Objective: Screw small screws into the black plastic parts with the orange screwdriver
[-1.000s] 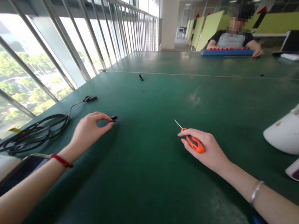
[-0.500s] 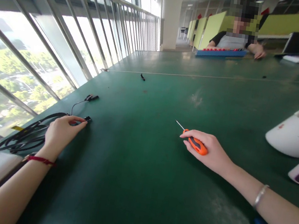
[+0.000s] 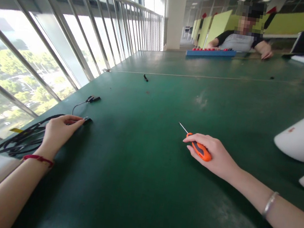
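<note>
Across the table [image 3: 142, 180], toward one o'clock, the blue tray [image 3: 210, 54] has been shifted leftward before another person [image 3: 239, 42]. Toward nine, the left hand [image 3: 58, 129] has been brought beside the coiled cable [image 3: 26, 132]. Near four, the screwdriver [image 3: 201, 151] is gripped, unchanged, by the right hand [image 3: 216, 154]. Pinched by left fingertips, the small black piece [image 3: 88, 120] is thus farther from it.

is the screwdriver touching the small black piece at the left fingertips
Apart: the head view shows green tabletop between the screwdriver and the small black piece.
</note>
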Available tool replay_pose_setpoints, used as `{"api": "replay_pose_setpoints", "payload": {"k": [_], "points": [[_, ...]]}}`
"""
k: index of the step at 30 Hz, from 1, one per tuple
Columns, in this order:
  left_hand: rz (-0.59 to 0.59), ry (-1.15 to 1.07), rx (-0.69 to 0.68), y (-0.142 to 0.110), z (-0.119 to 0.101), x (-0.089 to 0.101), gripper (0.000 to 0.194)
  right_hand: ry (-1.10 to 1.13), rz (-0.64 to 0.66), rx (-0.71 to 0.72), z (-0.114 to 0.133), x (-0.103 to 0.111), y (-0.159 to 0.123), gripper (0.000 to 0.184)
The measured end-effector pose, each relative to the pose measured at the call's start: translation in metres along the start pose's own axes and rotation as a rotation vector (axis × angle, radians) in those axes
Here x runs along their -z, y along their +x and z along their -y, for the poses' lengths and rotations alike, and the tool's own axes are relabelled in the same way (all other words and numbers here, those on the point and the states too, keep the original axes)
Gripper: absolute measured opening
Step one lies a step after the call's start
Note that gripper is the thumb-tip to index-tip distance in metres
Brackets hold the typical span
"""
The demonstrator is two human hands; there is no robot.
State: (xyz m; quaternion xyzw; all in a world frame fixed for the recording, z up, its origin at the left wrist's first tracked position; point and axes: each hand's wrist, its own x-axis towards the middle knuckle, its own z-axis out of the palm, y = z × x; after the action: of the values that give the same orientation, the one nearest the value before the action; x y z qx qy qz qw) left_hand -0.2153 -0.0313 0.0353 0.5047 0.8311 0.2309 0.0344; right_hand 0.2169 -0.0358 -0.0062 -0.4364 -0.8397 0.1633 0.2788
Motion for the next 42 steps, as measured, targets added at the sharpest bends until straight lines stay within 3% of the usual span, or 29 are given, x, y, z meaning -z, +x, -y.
{"api": "replay_pose_setpoints", "payload": {"k": [14,26,39,42], "points": [[0.047,-0.02,0.001,0.0001,0.0002,-0.0012,0.04,-0.014,0.028,-0.015,-0.0002,-0.0005,0.0,0.021],[0.009,0.009,0.054,0.0059,0.0045,-0.0066,0.034,-0.054,0.022,0.015,-0.0029,-0.0018,-0.0004,0.021],[-0.013,0.023,-0.069,0.0043,0.0082,-0.0072,0.033,-0.039,0.0,0.016,-0.0016,-0.0026,-0.0001,0.02],[-0.072,0.071,-0.116,-0.0006,0.0022,-0.0058,0.032,-0.034,-0.013,0.006,0.0001,-0.0027,0.0002,0.021]]}}
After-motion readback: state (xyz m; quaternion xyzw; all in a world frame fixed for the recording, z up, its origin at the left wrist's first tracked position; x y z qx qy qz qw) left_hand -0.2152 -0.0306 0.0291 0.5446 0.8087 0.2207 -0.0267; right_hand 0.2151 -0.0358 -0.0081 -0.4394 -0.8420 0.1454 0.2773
